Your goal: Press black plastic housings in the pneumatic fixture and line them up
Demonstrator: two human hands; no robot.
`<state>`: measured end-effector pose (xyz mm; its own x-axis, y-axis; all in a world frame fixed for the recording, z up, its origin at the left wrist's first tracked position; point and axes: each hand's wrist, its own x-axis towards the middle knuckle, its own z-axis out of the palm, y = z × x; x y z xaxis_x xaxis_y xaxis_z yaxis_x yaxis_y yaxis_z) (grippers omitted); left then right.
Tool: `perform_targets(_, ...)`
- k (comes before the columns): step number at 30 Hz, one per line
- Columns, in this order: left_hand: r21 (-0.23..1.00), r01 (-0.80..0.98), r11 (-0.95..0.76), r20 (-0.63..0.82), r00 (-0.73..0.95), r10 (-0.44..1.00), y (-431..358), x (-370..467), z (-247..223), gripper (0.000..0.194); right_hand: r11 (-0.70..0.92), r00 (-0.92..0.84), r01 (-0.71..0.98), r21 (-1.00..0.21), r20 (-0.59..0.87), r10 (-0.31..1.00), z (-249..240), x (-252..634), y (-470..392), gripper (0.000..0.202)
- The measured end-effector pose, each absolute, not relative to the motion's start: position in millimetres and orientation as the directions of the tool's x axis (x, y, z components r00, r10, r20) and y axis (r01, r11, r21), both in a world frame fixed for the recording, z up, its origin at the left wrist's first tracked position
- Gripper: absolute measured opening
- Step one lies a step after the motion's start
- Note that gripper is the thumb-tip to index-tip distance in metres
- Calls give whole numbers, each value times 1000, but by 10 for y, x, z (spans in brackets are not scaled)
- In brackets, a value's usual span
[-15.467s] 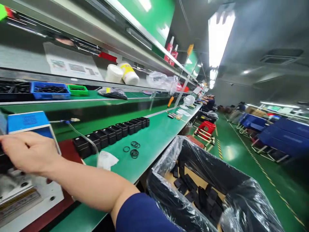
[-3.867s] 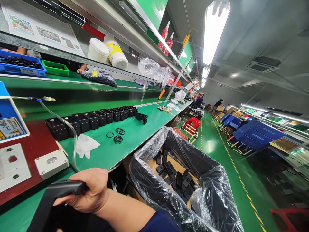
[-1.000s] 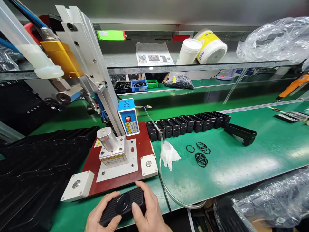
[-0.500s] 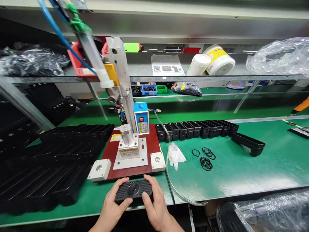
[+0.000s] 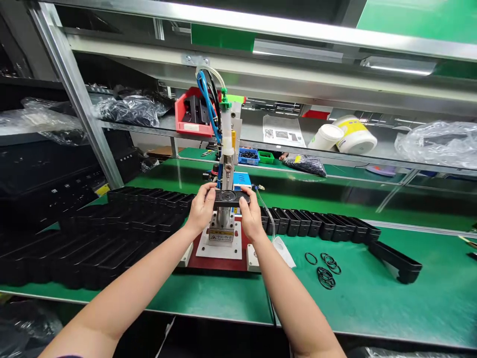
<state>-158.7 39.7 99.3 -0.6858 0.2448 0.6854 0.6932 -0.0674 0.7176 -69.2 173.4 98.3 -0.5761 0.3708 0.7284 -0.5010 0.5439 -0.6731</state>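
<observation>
A black ribbed housing (image 5: 228, 197) with a round recess in its top spans both my hands. My left hand (image 5: 202, 208) grips its left end, and my right hand (image 5: 250, 211) grips its right end, thumbs on the near side. The housing is raised in front of the press's upright, above the metal cylinder (image 5: 223, 218) of the fixture. Under the fixture lies a dark red base (image 5: 212, 262), with a white button box (image 5: 252, 258) at its right corner. The other button box is partly behind my left forearm. A clear syringe (image 5: 227, 130) hangs above the housing.
Rows of black housings (image 5: 122, 238) fill the left of the green bench (image 5: 372, 308). More housings (image 5: 324, 224) line up at right, with one lying apart (image 5: 397, 261). Black rings (image 5: 326, 277) and a white cloth (image 5: 283, 252) lie nearer. A shelf crosses behind, holding a red bin (image 5: 192, 127).
Both hands have lifted the black housing from the bench's front edge up and forward to the press. The head view has tilted up, showing more shelf and both forearms.
</observation>
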Motion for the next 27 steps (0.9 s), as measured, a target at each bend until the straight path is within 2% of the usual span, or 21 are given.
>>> perform_targets(8, 741, 668, -63, 663, -714, 224, 502, -1776, 828, 38, 474, -659, -407, -781, 610, 440, 852, -885, 1780, 36)
perform_targets(15, 737, 676, -18, 672, -729, 127, 427, -1773, 824, 32, 509, -635, -453, -732, 666, 392, 838, -956, 1643, 33)
perform_targets(20, 694, 719, 38, 706, -689, 161, 444, -1659, 860, 27, 397, -647, -422, -815, 578, 498, 825, -1000, 1728, 32)
perform_targets(27, 694, 719, 36, 709, -692, 134, 473, -1630, 720, 29, 393, -670, -400, -828, 557, 491, 762, -993, 1769, 33)
